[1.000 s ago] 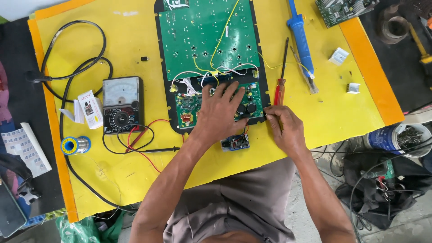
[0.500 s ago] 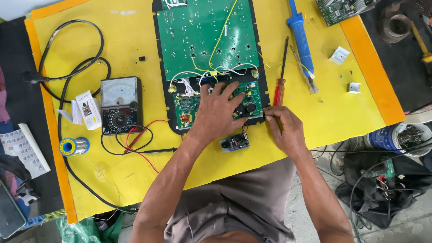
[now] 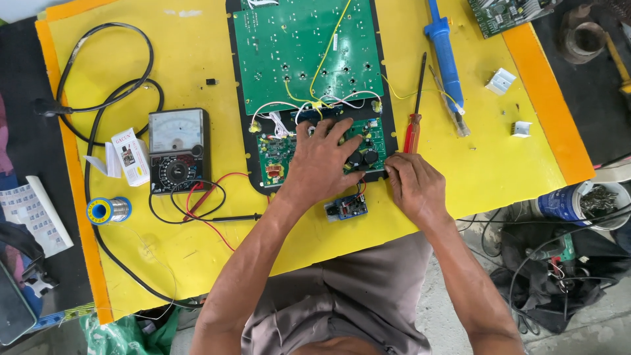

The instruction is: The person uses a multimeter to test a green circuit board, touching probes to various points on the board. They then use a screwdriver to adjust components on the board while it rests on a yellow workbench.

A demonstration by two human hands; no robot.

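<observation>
The scene is bright and evenly lit by soft daylight, with no single strong source apparent. The yellow tabletop (image 3: 197,276) is vividly saturated and shows only faint, diffuse shadows. Short soft shadows sit close under the left hand (image 3: 322,158) and the right hand (image 3: 411,187), and beside the blue soldering iron (image 3: 445,56). A mild sheen lies on the glass face of the analog meter (image 3: 176,150). Focus is sharp across the centre; fine parts on the green circuit board (image 3: 305,52) stay crisp. Wide-angle distortion bends the tabletop's edges, and the corners look darker and slightly softer.
</observation>
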